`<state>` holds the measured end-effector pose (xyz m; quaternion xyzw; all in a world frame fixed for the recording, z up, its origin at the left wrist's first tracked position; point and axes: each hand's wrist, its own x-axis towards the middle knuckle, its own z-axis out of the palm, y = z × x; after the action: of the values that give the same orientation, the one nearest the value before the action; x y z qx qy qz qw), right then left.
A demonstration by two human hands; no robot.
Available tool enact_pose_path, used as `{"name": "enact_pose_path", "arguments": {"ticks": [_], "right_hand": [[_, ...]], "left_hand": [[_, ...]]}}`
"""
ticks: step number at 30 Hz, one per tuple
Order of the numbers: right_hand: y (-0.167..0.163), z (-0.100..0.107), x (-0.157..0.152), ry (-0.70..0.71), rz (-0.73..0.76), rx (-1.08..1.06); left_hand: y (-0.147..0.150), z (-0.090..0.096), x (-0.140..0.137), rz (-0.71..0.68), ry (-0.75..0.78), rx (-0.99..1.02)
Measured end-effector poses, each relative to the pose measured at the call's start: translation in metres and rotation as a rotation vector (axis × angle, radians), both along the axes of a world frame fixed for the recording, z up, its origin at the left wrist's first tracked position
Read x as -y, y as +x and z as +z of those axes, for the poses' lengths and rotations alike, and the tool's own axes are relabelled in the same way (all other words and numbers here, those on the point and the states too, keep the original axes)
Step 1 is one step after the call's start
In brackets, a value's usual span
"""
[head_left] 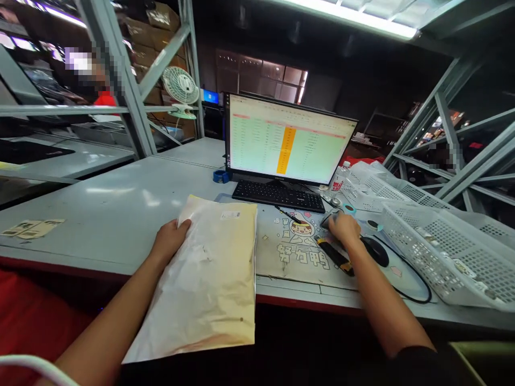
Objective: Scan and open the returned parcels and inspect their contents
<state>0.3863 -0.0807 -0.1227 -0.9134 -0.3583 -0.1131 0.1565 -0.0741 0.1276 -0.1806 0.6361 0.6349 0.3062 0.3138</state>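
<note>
My left hand grips the left edge of a pale yellow-white mailer bag, thumb on top. The bag has a small printed label near its top and hangs over the table's front edge. My right hand is closed around a dark grey handheld device, mostly hidden by the fingers, over the desk mat. Just below that hand lies a black and yellow utility knife. A black mouse sits to its right, partly behind my forearm.
A monitor showing a spreadsheet stands behind a black keyboard. White perforated baskets line the right side. A blue tape roll, a pen and a plastic bottle are nearby. Printed papers lie far left.
</note>
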Motion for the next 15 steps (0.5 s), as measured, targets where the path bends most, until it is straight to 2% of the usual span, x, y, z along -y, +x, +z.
{"name": "enact_pose_path", "arguments": {"ticks": [3,6,8,12,15], "right_hand": [[0.004,-0.01,-0.042,-0.016,0.115,-0.015],[-0.001,-0.031,-0.081,-0.04,0.231,-0.035],[-0.007,-0.045,-0.098,-0.028,0.253,-0.028],[-0.012,-0.067,-0.11,-0.003,0.27,-0.015],[-0.01,-0.069,-0.11,-0.005,0.301,-0.05]], "left_hand": [[0.002,-0.002,0.001,-0.008,0.006,-0.017],[0.002,-0.003,0.002,-0.022,0.007,-0.021],[0.001,-0.004,0.002,-0.015,0.014,-0.017],[0.001,-0.007,-0.003,-0.001,0.05,-0.026],[0.0,-0.012,-0.007,-0.014,0.051,0.024]]}}
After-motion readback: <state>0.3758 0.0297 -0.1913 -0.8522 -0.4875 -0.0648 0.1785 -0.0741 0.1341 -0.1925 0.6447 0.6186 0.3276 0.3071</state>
